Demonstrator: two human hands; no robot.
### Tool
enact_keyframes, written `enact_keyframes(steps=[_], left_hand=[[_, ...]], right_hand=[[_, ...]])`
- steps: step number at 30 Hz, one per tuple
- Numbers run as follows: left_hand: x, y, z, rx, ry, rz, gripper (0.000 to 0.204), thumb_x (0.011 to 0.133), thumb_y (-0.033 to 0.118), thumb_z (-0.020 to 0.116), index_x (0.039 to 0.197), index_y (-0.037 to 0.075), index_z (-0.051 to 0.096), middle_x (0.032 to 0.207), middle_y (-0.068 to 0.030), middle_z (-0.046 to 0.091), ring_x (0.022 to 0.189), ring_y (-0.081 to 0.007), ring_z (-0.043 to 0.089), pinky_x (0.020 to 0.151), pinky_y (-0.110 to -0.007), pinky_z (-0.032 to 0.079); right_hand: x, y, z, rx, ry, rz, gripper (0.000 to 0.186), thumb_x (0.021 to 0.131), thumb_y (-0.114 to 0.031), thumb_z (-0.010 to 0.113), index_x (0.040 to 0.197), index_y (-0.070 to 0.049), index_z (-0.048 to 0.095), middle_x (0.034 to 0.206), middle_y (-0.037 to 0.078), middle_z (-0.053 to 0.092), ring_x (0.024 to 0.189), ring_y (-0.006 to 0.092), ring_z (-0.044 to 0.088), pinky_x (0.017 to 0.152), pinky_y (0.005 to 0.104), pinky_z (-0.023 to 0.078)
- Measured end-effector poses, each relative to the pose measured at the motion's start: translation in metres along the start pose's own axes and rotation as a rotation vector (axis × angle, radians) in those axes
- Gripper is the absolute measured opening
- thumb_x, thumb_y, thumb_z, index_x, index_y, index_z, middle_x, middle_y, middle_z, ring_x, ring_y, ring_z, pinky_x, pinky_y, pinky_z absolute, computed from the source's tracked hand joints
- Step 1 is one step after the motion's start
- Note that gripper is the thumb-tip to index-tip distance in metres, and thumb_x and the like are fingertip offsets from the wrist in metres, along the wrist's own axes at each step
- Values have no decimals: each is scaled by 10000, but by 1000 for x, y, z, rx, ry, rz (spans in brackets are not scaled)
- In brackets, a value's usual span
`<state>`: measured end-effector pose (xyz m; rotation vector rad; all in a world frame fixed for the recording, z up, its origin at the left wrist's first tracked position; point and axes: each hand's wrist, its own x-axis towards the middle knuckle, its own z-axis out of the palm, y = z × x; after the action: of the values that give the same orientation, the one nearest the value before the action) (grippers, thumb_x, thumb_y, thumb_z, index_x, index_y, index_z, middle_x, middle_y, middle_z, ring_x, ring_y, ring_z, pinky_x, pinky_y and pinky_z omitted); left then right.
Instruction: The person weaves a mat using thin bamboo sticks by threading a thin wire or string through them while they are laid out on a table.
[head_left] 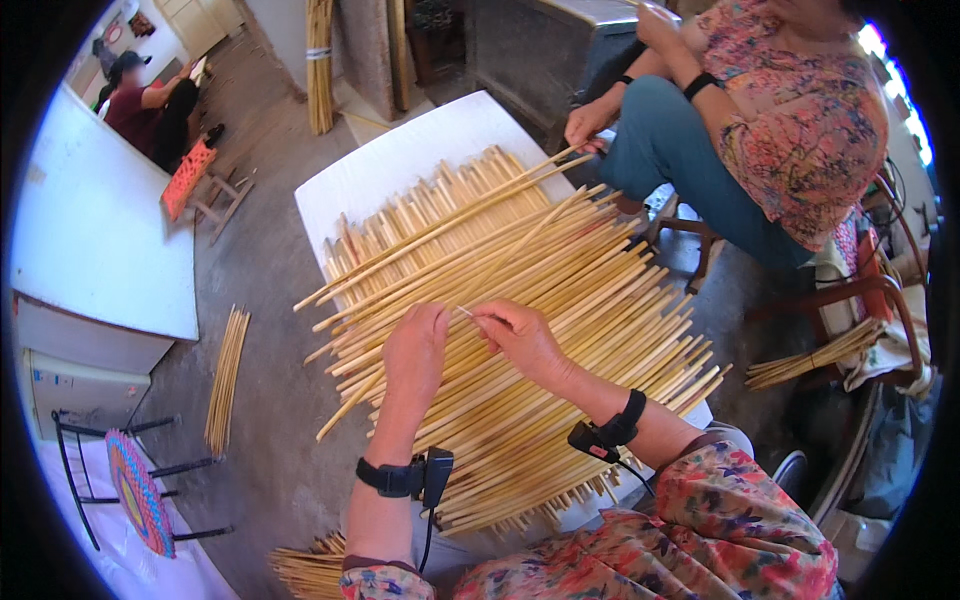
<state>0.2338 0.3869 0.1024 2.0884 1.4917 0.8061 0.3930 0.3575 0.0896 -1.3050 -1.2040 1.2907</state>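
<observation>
Long, peeled yellowish sticks (560, 330) lie side by side across a white tabletop (350, 170), forming a wide layer under my hands. My left hand (413, 350) is closed above them, its fingertips pinched together. Close to its right, my right hand (522, 342) is pinched, thumb against finger. A short, thin pale strip (463, 311) shows between both sets of fingertips; its kind is too small to tell. One slanting stick (350, 408) appears to run behind my left hand, and I cannot tell whether that hand grips it. Dark straps circle both my wrists.
Across the table, a co-worker's hand (593, 122) holds stick ends. More stick bundles lie on the floor at the left (228, 380), lean at the back (319, 65) and lie at the right (815, 355). A black chair (140, 490) and an orange-topped stool (190, 180) stand left.
</observation>
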Motion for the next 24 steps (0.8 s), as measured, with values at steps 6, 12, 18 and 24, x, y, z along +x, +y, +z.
enact_keyframes(steps=[6, 12, 18, 24], left_hand=[[5, -7, -4, -18, 5, -60, 162, 871, 171, 525, 931, 33, 587, 883, -149, 599, 818, -335, 573, 694, -389, 457], [11, -15, -5, -81, -22, -140, 191, 884, 189, 514, 949, 26, 591, 894, -166, 607, 825, -345, 575, 706, -389, 456], [13, -17, 2, -284, -29, -168, 219, 899, 181, 530, 961, -19, 592, 698, -81, 564, 652, -147, 525, 625, -281, 430], [13, -16, -1, -460, -84, -291, 230, 892, 186, 526, 969, -16, 604, 699, -77, 568, 650, -136, 531, 624, -271, 433]], right_hand=[[12, 2, 6, -103, -55, -85, 169, 873, -68, 543, 1015, 1, 601, 755, 48, 582, 612, 106, 528, 560, 239, 444], [19, -5, 11, -78, -92, -41, 190, 887, -83, 531, 1042, -3, 605, 768, 67, 603, 632, 118, 549, 577, 247, 454], [23, 0, 9, -77, -78, -74, 206, 897, -89, 522, 1072, -12, 600, 728, 62, 587, 598, 102, 508, 548, 251, 430], [26, 3, 9, -107, -140, -109, 247, 916, -93, 493, 1136, -25, 582, 766, 18, 581, 621, 59, 494, 556, 206, 431]])
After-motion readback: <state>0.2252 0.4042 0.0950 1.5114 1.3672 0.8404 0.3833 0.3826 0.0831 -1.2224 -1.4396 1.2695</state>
